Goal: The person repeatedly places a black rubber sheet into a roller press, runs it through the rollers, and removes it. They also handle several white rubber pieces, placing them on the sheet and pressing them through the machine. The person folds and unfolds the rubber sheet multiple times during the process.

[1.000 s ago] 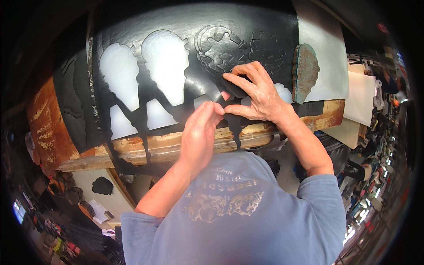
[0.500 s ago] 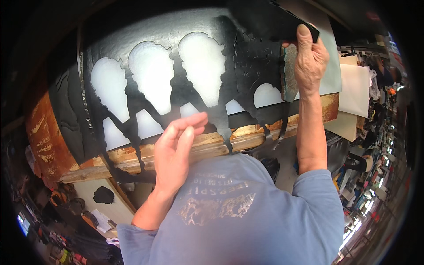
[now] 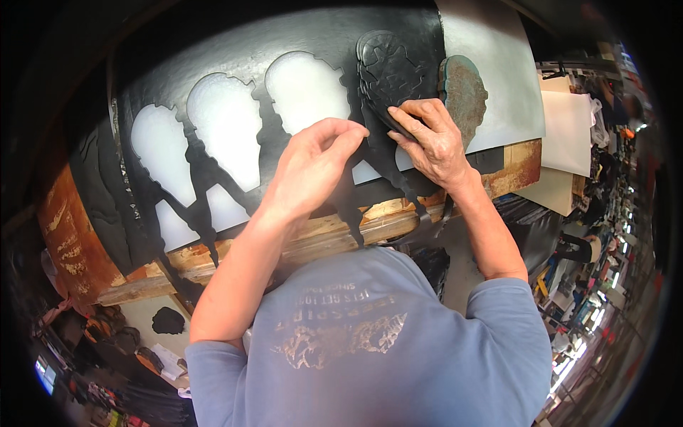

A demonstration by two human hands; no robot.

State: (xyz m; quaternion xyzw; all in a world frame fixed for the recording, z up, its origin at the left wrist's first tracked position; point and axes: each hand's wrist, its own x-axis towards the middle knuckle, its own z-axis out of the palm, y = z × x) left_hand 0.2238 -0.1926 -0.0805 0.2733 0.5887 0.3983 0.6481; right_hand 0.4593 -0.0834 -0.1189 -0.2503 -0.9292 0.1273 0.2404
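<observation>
My right hand point(image 3: 434, 142) has its thumb and fingers closed around the narrow lower end of black cut-out pieces point(image 3: 390, 67), which lie stacked and slightly askew on a black sheet point(image 3: 235, 46). My left hand point(image 3: 316, 167) is beside it, thumb and fingertips pressed together near the same end; whatever lies between them is hidden. Beyond my right fingers stands a sole-shaped block point(image 3: 466, 96), rusty and greenish on top, probably a cutting die. Several sole-shaped holes in the sheet, left of the stack, show the white board point(image 3: 491, 43) underneath.
A worn wooden table edge point(image 3: 299, 245) runs along my front. Black strips of the sheet hang over it. Pale sheets point(image 3: 565, 132) stick out at the right. A small black scrap point(image 3: 168, 320) lies on a light surface at lower left. Cluttered shelves line the right.
My right hand has let go of a black handle-like part at the upper right and come down to the black pieces. My left hand has moved up and right. The rusty block is now uncovered.
</observation>
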